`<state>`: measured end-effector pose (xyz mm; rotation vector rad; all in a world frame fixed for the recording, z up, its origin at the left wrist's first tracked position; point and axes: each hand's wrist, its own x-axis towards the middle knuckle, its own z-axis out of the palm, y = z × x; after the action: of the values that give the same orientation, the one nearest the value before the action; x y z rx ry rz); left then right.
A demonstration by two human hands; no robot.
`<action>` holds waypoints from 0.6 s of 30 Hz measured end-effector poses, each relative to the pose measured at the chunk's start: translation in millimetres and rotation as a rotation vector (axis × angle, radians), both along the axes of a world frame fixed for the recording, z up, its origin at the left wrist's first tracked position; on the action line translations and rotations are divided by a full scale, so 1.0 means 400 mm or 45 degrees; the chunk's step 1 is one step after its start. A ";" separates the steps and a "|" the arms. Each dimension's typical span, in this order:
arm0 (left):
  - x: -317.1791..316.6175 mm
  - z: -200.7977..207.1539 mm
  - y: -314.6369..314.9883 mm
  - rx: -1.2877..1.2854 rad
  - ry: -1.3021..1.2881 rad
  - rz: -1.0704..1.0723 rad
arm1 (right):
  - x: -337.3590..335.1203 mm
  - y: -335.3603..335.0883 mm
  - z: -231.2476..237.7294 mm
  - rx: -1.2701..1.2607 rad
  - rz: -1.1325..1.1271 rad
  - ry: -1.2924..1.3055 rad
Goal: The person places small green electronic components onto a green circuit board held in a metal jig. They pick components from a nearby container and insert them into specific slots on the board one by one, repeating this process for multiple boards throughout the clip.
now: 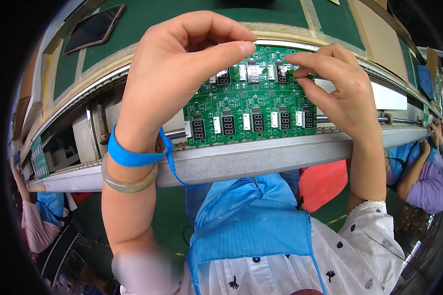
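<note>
A green circuit board panel (240, 109) lies across the rails in front of me, with two rows of dark digit displays (228, 125) and white connectors (217, 125). My left hand (177, 69) is over its far left part. Thumb and forefinger meet in a pinch at the far edge; whatever they hold, if anything, is hidden. Over the far right part, my right hand (337, 83) has its thumb and a finger closed around a small green component (290, 74) beside a display. Other small green parts (265, 71) stand among the far-row connectors.
A metal rail (261, 160) runs along the near side, with a conveyor chain beside the board. A phone (94, 28) lies on the green bench at the far left. Another board (38, 156) sits further left. Co-workers (426, 172) sit at both sides. A blue wrist strap's cord (174, 164) hangs from my left wrist.
</note>
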<state>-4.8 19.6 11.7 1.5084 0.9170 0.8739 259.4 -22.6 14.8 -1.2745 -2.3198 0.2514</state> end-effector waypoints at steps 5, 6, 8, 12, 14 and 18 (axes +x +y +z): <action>-0.001 -0.012 0.003 0.010 0.006 0.013 | -0.003 0.000 0.006 0.062 0.012 -0.121; -0.007 -0.018 0.003 -0.003 0.009 0.026 | -0.006 -0.002 0.014 0.055 0.018 -0.160; -0.012 -0.022 0.003 -0.007 0.017 0.040 | -0.010 -0.002 0.023 0.061 0.029 -0.215; -0.017 -0.017 0.002 0.004 0.054 0.026 | -0.014 -0.001 0.025 0.089 0.041 -0.249; -0.013 0.008 -0.001 -0.121 -0.007 0.033 | -0.013 -0.001 0.027 0.091 0.044 -0.254; 0.017 0.053 -0.016 -0.356 -0.144 0.076 | -0.015 -0.001 0.024 0.093 0.038 -0.266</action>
<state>1.9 13.3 32.8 1.1855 0.9614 0.8272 253.5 -23.1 24.6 -1.2845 -2.4992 0.0441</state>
